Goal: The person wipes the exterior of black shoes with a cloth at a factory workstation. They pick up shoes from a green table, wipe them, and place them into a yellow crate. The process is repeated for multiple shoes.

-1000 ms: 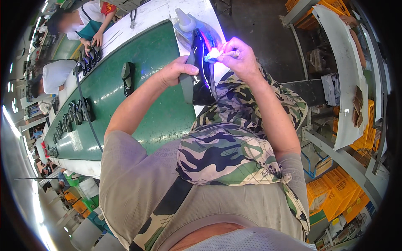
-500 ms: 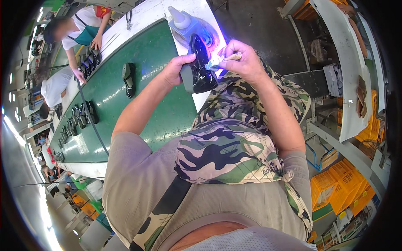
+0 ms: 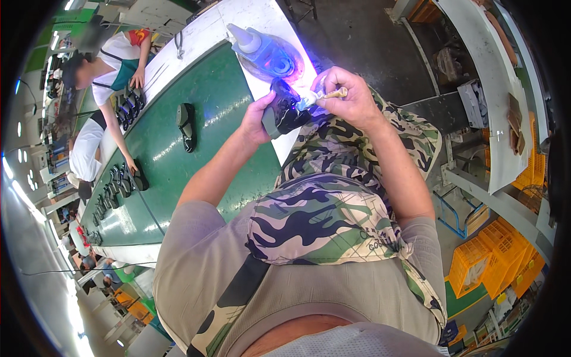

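My left hand grips a glossy black shoe by its sole side, tilted above the edge of the workbench. My right hand pinches a short pale stick with a whitish, cloth-like wad at its tip. That wad meets the shoe's upper, in a bluish-violet glow. Just beyond the shoe stands a translucent bottle with a white cone nozzle, tinted blue by the light. Another black shoe lies alone on the green surface to the left.
A co-worker stands at the bench's far left, one hand reaching to a row of dark shoes. More shoes stand beside that person. Orange crates and a white shelf are on the right.
My left hand has turned the shoe, so less of its length shows. The right hand keeps the wad against it. The co-worker's arm now stretches farther along the row of shoes.
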`<state>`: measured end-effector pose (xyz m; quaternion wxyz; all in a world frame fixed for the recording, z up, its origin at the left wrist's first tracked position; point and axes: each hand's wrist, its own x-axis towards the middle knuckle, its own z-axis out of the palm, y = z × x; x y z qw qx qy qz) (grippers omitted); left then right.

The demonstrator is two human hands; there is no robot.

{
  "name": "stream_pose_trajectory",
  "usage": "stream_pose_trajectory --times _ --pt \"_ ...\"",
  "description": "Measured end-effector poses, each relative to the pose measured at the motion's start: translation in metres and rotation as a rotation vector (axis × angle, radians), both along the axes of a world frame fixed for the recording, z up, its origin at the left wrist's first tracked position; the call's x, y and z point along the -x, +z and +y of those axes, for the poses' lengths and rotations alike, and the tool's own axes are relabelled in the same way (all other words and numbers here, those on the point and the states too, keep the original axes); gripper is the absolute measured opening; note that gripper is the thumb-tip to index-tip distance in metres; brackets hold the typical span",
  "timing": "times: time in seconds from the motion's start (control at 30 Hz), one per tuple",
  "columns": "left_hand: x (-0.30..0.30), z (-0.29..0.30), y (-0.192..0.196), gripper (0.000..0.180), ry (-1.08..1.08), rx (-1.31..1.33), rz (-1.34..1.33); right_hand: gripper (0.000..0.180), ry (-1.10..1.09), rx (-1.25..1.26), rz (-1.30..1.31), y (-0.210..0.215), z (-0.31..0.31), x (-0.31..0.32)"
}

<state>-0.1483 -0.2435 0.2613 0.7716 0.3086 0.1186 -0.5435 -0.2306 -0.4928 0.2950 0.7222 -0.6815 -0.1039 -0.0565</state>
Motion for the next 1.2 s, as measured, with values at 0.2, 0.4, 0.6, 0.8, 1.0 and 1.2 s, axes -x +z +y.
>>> stream_pose_trajectory --times 0.2,0.4,0.6,0.8,1.0,1.2 --pt "0.010 -0.001 -0.019 0.046 0.068 0.171 0.150 0.023 -0.043 -0.037 -0.056 -0.001 -0.004 0.002" --pt "0.019 -0.016 -0.018 0.052 0.178 -0.030 0.134 0.023 -0.113 -0.066 -0.107 -0.006 -0.005 0.001" --pt "0.019 -0.033 -0.002 0.051 0.232 0.032 0.145 0.022 -0.142 -0.127 -0.070 -0.011 -0.011 0.001" --pt "0.005 -0.047 -0.010 0.052 0.127 0.047 0.075 0.021 -0.263 -0.234 -0.143 -0.012 -0.016 0.001" --pt "-0.006 -0.095 0.035 0.059 0.118 -0.052 -0.067 0.022 -0.445 -0.415 -0.136 -0.018 -0.054 0.014" --pt "-0.045 -0.178 0.078 0.062 0.051 0.018 -0.490 0.022 -0.766 -0.641 0.042 -0.085 -0.098 0.047"
